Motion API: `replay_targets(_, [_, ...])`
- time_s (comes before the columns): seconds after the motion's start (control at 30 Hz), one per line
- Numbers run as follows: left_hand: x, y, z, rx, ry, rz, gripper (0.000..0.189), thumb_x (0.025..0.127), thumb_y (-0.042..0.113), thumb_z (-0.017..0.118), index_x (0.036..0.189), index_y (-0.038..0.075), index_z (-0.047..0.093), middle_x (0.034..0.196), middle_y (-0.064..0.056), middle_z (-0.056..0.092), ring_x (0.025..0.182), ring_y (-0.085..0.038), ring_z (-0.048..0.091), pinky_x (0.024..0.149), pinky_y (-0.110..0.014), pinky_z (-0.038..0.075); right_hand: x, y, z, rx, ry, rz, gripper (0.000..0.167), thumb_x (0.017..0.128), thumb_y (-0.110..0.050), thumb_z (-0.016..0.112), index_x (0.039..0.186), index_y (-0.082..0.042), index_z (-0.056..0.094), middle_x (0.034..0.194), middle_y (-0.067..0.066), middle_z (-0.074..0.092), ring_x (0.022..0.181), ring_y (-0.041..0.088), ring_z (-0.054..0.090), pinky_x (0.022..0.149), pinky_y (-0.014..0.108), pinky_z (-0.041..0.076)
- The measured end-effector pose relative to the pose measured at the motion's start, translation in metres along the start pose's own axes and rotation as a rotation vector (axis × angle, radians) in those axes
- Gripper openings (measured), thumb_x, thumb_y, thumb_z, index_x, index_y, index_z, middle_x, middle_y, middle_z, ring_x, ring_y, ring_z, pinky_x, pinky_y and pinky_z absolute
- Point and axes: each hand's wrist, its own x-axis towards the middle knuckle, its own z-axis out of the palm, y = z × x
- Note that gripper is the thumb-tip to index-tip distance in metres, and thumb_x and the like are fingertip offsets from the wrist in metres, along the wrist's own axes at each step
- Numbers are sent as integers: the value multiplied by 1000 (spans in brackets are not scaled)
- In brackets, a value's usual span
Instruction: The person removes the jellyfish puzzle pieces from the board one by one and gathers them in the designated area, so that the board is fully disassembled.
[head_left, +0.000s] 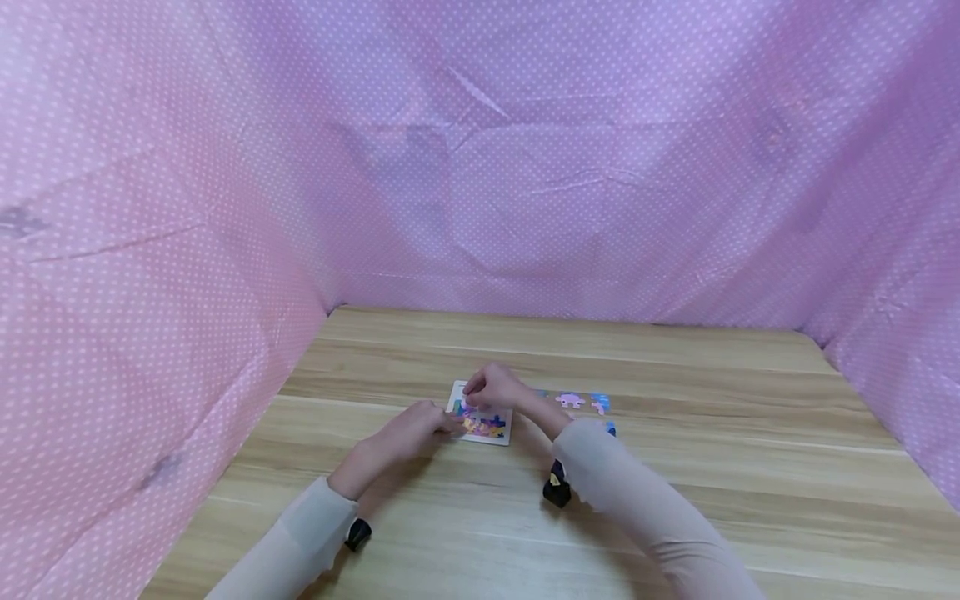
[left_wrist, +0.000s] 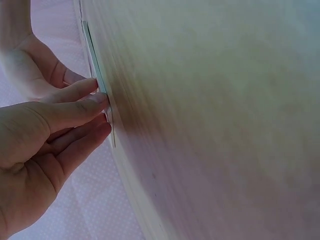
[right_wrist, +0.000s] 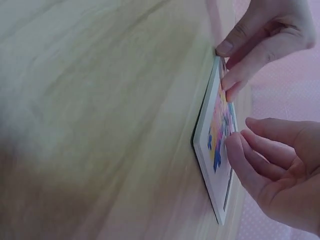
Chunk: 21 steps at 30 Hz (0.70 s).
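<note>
A white-rimmed jigsaw board (head_left: 495,441) lies on the table, colourful pieces filling its near part. At its left near corner is my left hand (head_left: 416,429). In the right wrist view, the left thumb (right_wrist: 226,47) rests against the board's corner while fairly straight fingers press on the fitted pieces (right_wrist: 220,117). My right hand (head_left: 495,388) bends over the far left part of the board, fingertips right at its surface. A pale purple patch shows beneath them in the head view; I cannot tell whether those fingers pinch a piece.
Loose jigsaw pieces lie right of the board, among them a pink one (head_left: 570,401) and a blue and pink one (head_left: 601,403); the right forearm partly covers others. The wooden table (head_left: 712,400) is backed by pink dotted cloth (head_left: 525,208). Black devices (head_left: 557,492) sit at both wrists.
</note>
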Motion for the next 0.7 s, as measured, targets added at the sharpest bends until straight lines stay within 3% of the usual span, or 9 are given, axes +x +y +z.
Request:
replay_targets(0.1, [1,-1,1,-12,16,25,26,89,-10,67,108,4,79,105,-9,79,90,-13,72,81,-26,58,2,0,3,1,7,8,19,89,-1,74,107,5,74,97,15,78,73,18,72,71,24,59])
replay_targets(0.2, [3,-1,1,-17,33,54,24,88,-11,67,98,5,81,89,-3,78,72,-8,57,69,-19,49,2,-1,5,-10,2,-18,19,85,-4,78,102,4,75,85,6,74,71,13,66,70,23,56])
replay_targets(0.37, [4,-1,2,-28,43,75,24,88,-13,64,78,8,72,67,-2,58,64,-6,41,62,-17,34,3,0,10,-26,16,-58,13,82,-3,78,93,3,76,73,1,65,70,9,55,67,20,46])
replay_targets(0.57, [3,-1,2,-13,52,66,24,87,-13,66,86,8,78,68,-1,62,64,-4,40,62,-16,36,2,-2,15,2,67,16,7,85,0,77,91,2,75,71,-1,60,68,8,51,65,17,41])
replay_targets(0.7, [3,-1,1,-7,34,50,25,88,-13,66,91,7,80,71,-1,67,65,-3,42,63,-16,37,0,-3,16,27,82,44,8,85,-1,79,92,1,75,76,2,66,70,9,55,65,17,43])
